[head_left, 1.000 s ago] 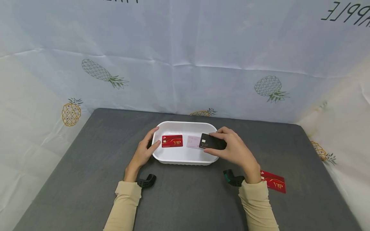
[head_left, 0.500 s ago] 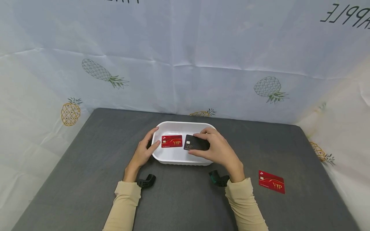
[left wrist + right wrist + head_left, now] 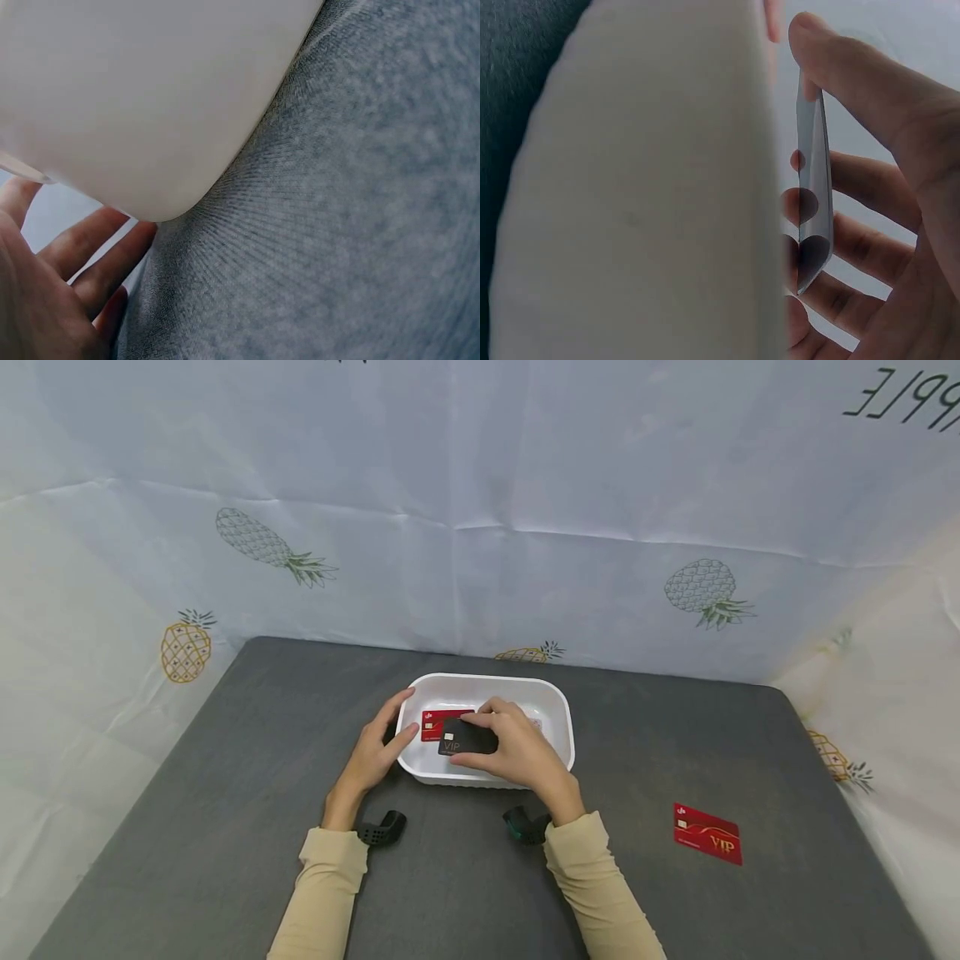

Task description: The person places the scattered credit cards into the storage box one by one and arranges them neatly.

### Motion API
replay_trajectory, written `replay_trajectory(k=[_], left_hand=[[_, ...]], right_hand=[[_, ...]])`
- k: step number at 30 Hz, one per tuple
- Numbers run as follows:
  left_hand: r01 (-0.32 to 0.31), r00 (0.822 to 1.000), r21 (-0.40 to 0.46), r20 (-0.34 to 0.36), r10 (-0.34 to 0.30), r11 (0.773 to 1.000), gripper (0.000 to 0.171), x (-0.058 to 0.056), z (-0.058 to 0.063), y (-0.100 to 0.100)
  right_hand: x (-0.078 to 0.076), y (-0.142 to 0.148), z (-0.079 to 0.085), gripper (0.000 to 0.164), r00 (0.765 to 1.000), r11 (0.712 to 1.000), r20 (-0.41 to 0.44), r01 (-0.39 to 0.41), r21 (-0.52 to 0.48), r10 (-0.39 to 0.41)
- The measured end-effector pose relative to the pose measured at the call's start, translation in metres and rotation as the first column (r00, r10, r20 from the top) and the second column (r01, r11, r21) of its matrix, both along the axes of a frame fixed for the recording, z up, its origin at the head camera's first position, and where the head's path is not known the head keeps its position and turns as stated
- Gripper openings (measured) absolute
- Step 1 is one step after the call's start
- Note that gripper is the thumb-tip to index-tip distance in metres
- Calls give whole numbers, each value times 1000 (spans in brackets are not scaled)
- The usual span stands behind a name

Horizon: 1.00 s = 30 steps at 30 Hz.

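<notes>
A black VIP card is pinched at its edges between the thumb and fingers of my right hand. It hangs over the white plastic tray and overlaps a red VIP card in the head view. From the right wrist, the card appears nearly edge-on beyond the tray wall. My left hand holds the tray's left end, thumb over the rim. In the left wrist view its fingers reach the tray's outer side. A pale pink card is mostly hidden behind my right hand.
Another red VIP card lies on the dark grey table, right of the tray. Behind the table hangs a white cloth printed with pineapples. Black wrist mounts stick out beside both wrists.
My right hand has carried the black card leftward across the tray, from over the pink card to over the red one. The table's red card came fully into view. The left hand stayed put.
</notes>
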<state>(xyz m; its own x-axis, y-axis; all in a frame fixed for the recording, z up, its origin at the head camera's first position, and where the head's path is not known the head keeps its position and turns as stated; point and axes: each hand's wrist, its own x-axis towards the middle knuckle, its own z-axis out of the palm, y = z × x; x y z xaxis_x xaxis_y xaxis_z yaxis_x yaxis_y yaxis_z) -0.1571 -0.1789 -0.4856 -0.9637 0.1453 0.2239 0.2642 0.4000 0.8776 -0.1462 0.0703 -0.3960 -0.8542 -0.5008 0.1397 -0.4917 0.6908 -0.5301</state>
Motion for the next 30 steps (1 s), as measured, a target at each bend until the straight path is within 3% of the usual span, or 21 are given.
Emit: replay_trajectory(k=[11, 22, 30], left_hand=[[8, 1000, 12, 6, -8, 1000, 62, -1, -1, 0], [7, 1000, 19, 1, -7, 1000, 61, -2, -2, -2], [14, 1000, 24, -15, -13, 1000, 60, -2, -2, -1]], right_hand=[[-11, -23, -14, 60, 991, 995, 106, -86, 45, 81], [-25, -37, -18, 34, 964, 970, 149, -233, 69, 221], [-29, -44, -20, 28, 959, 972, 223, -203, 114, 174]])
